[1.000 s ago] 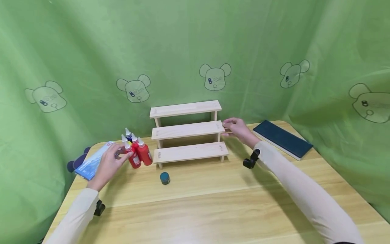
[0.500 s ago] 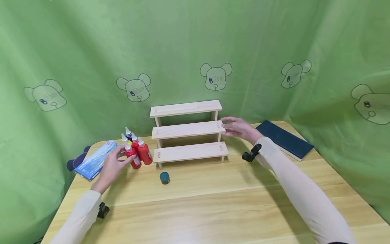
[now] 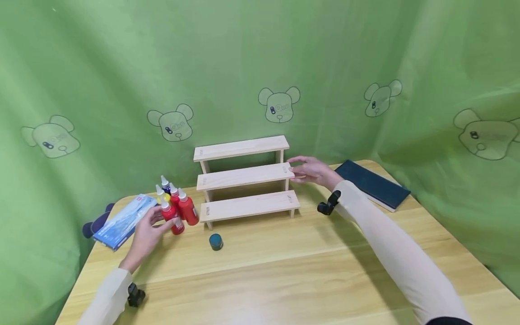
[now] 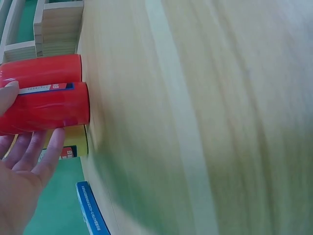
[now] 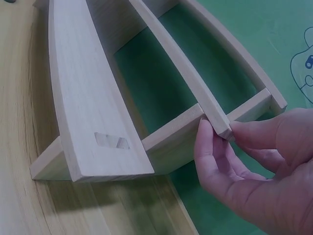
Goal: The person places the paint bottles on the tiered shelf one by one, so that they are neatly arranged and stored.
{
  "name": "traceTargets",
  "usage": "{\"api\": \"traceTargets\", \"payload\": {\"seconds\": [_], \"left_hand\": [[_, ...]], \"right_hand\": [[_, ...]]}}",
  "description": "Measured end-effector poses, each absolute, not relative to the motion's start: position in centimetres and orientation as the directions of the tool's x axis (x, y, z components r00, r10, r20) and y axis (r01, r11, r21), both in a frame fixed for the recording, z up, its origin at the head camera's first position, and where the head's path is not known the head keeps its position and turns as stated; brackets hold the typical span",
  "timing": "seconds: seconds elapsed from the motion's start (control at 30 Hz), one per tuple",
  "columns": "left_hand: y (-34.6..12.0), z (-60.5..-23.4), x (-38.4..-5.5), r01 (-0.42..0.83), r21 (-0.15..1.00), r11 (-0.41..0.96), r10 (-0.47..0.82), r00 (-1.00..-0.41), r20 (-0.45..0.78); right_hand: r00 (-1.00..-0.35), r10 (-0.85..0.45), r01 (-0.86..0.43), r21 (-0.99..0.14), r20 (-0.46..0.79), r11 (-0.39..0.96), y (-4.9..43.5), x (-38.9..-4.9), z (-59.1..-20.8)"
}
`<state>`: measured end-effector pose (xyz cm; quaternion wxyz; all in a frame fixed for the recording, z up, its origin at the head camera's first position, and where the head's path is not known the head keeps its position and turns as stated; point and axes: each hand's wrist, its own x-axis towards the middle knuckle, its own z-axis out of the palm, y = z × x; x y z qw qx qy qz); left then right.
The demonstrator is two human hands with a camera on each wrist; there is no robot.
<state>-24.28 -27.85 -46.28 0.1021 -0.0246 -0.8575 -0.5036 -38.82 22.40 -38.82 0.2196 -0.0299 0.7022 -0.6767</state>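
Note:
My left hand [image 3: 147, 232] holds the nearest red squeeze bottle [image 4: 44, 110], thumb on one side and fingers on the other. Another red bottle [image 3: 188, 211], a yellow one [image 4: 76, 142] and a blue one [image 3: 165, 187] stand close around it, all with pointed white nozzles. In the middle stands a three-step wooden display rack [image 3: 243, 177]. On its right side, my right hand [image 3: 312, 172] pinches the end of the middle board [image 5: 195, 81] between thumb and fingers, as the right wrist view shows. A small jar with a teal lid [image 3: 216, 241] sits in front of the rack.
A blue flat box [image 3: 123, 221] lies at the table's left edge, with a dark purple object [image 3: 97, 224] partly behind it. A dark green book-like block [image 3: 371, 184] rests at the right back. Green curtain [image 3: 227, 58] hangs behind the wooden table [image 3: 260, 280].
My right fingers have come in against the end of the middle board. The left hand stays at the red bottle, its thumb now farther across it. The head view has shifted slightly.

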Motion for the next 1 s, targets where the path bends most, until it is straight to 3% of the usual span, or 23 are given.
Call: {"api": "traceTargets", "payload": {"seconds": [0.27, 0.63, 0.77, 1.0], "left_hand": [[-27.9, -45.8, -23.7, 0.19, 0.845, 0.499, -0.096, -0.957, 0.273], [-26.5, -43.5, -23.0, 0.298, 0.89, 0.345, -0.285, -0.87, 0.402], [-26.0, -41.8, -23.4, 0.299, 0.892, 0.338, -0.268, -0.878, 0.396], [-25.5, -38.4, -24.8, 0.268, 0.86, 0.434, -0.127, -0.927, 0.353]], "right_hand": [[-0.904, -0.328, 0.258, -0.961, -0.275, 0.095, 22.2, -38.7, -38.6], [-0.907, -0.321, 0.252, -0.962, -0.272, 0.102, 22.2, -38.9, -38.8], [-0.909, -0.315, 0.252, -0.962, -0.273, 0.107, 22.2, -38.9, -38.9], [-0.917, -0.311, 0.219, -0.967, -0.25, 0.131, 22.2, -38.8, -39.0]]}}
